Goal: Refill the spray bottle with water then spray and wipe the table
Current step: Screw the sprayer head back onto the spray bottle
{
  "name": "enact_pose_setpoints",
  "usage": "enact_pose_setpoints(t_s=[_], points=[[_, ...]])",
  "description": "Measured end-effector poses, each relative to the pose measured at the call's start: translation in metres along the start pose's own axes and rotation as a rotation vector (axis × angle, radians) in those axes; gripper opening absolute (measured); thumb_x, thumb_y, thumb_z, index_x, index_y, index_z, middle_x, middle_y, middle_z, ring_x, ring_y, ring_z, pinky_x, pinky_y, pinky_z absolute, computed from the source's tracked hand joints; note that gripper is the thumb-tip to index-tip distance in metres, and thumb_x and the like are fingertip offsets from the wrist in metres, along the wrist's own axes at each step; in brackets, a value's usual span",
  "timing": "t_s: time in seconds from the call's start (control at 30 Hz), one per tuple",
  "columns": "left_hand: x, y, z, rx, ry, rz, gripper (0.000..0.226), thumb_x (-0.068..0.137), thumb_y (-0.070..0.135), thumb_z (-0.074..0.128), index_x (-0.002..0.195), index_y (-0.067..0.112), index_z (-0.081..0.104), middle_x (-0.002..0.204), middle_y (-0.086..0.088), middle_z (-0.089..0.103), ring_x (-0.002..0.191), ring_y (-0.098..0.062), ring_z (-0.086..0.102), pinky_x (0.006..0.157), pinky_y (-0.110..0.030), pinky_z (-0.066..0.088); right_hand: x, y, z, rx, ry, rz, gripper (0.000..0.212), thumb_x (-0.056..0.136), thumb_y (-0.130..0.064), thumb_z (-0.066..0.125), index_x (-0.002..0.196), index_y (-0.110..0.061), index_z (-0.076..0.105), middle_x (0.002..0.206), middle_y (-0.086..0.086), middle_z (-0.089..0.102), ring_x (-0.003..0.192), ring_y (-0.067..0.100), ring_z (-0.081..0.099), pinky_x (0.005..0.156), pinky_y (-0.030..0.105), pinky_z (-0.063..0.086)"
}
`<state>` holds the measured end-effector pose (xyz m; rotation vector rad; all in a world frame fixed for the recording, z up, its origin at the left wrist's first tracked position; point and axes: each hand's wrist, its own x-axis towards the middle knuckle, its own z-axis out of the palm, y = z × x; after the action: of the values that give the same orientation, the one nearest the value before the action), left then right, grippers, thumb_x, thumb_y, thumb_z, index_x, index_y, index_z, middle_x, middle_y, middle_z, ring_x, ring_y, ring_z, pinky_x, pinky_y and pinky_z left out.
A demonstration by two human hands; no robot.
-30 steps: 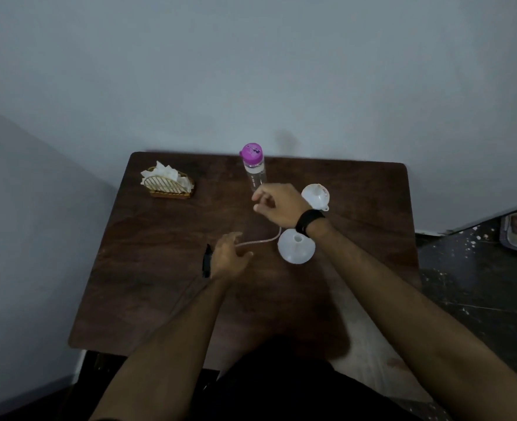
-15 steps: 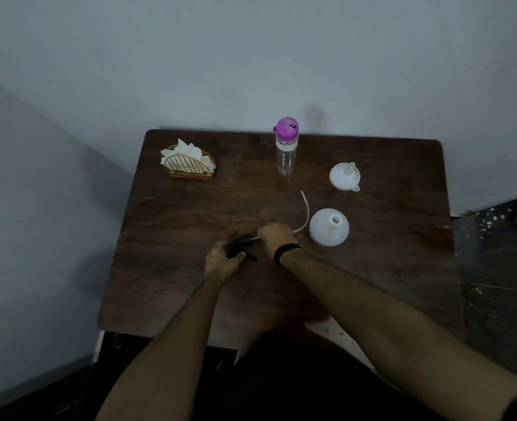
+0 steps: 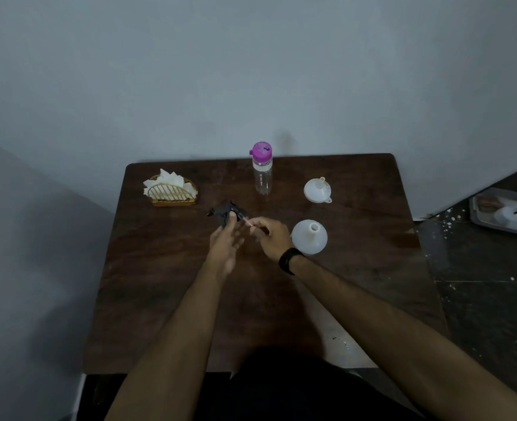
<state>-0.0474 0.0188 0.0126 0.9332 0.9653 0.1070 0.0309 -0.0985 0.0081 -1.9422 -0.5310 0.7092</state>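
My left hand point(image 3: 224, 246) holds a black spray head point(image 3: 225, 210) by its lower part, just above the dark wooden table point(image 3: 160, 284). My right hand point(image 3: 270, 236) pinches the thin clear dip tube point(image 3: 249, 221) where it leaves the head; the rest of the tube is hidden by my fingers. A white spray bottle point(image 3: 308, 238) stands open-necked right beside my right wrist. A clear water bottle with a purple cap point(image 3: 262, 174) stands upright at the table's far edge. A gold napkin holder with white tissues point(image 3: 170, 191) sits at the far left.
A small white funnel point(image 3: 317, 189) lies mouth down at the far right of the table. The table stands against a grey wall in a corner. On the dark floor to the right lies a grey tray point(image 3: 505, 212) with objects in it.
My left hand has lifted the spray head off the table and moved it farther away. My right hand has slid along the tube, which no longer trails on the table.
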Motion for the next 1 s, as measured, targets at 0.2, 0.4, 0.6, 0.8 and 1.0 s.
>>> enact_pose_setpoints(t_s=[0.2, 0.4, 0.6, 0.8, 1.0], points=[[-0.005, 0.034, 0.045, -0.058, -0.036, 0.113, 0.015, 0.096, 0.027, 0.067, 0.096, 0.011, 0.069, 0.076, 0.001, 0.071, 0.072, -0.012, 0.064, 0.066, -0.025, 0.049, -0.025, 0.005, -0.029, 0.124, 0.015, 0.017, 0.017, 0.091, -0.023, 0.068, 0.108, -0.022, 0.07, 0.083, -0.001, 0.066, 0.077, 0.014, 0.063, 0.075, 0.033, 0.054], [-0.011, 0.061, 0.084, -0.07, -0.056, 0.227, 0.011, 0.096, 0.024, 0.068, 0.094, 0.013, 0.068, 0.074, 0.002, 0.069, 0.065, -0.007, 0.062, 0.062, -0.02, 0.05, -0.061, 0.029, -0.06, -0.048, 0.036, -0.056, 0.008, 0.086, -0.011, 0.072, 0.092, -0.016, 0.072, 0.095, -0.015, 0.069, 0.084, -0.001, 0.062, 0.077, 0.018, 0.05], [-0.015, 0.08, 0.115, -0.081, -0.088, 0.3, 0.016, 0.096, 0.026, 0.068, 0.091, 0.011, 0.069, 0.069, 0.002, 0.068, 0.06, -0.008, 0.058, 0.057, -0.021, 0.047, -0.067, 0.039, -0.091, -0.067, 0.142, -0.162, 0.009, 0.089, -0.007, 0.068, 0.094, -0.011, 0.074, 0.096, -0.005, 0.074, 0.087, 0.006, 0.068, 0.079, 0.022, 0.053], [-0.015, 0.094, 0.138, -0.131, -0.124, 0.319, 0.016, 0.098, 0.022, 0.064, 0.09, 0.01, 0.068, 0.078, -0.003, 0.069, 0.066, -0.006, 0.065, 0.063, -0.019, 0.052, -0.058, 0.029, -0.121, 0.261, 0.248, -0.123, 0.011, 0.093, -0.005, 0.062, 0.101, -0.01, 0.068, 0.091, 0.008, 0.075, 0.088, 0.019, 0.072, 0.075, 0.028, 0.057], [-0.011, 0.094, 0.143, -0.099, -0.108, 0.346, 0.017, 0.099, 0.024, 0.063, 0.089, 0.011, 0.069, 0.082, -0.005, 0.068, 0.068, -0.006, 0.063, 0.066, -0.019, 0.051, -0.048, 0.031, -0.14, 0.263, 0.343, -0.133, 0.016, 0.093, -0.005, 0.061, 0.103, -0.015, 0.068, 0.089, 0.004, 0.075, 0.079, 0.021, 0.071, 0.077, 0.033, 0.058]])
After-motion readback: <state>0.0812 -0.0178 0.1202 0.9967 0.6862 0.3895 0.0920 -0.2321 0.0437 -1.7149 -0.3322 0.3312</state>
